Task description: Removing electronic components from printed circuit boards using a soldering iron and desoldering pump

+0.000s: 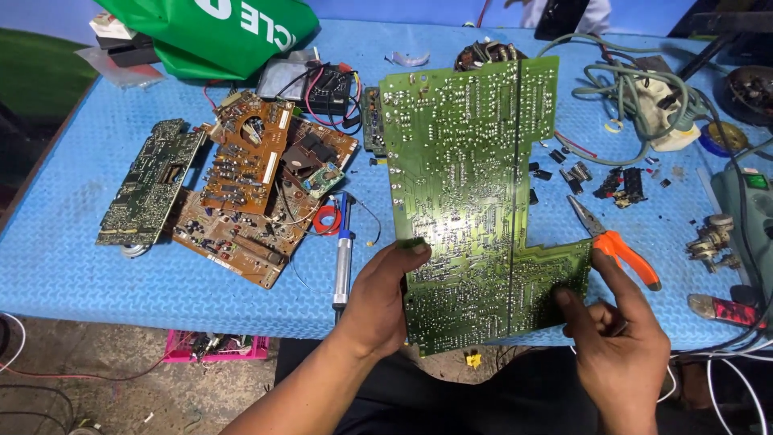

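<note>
Left hand [378,302] clamped on the near left edge of the big green circuit board [471,193], thumb over the solder side, other fingers hidden behind. Right hand [616,346] pinching the board's lower right corner, forefinger along the edge, thumb on the face, remaining fingers curled together. Board held tilted up over the blue table mat [80,266], solder side facing the camera. Best kept gripped by the edges only, clear of the sharp solder points, with both hands steady so the thin panel does not flex. Orange-handled pliers [620,246] just at 12 o'clock from the right hand; solder sucker [344,258] at 10 o'clock from the left. Brown boards [250,185] further left. Component side of the green board unseen; small parts at 1 o'clock too tiny to identify.
</note>
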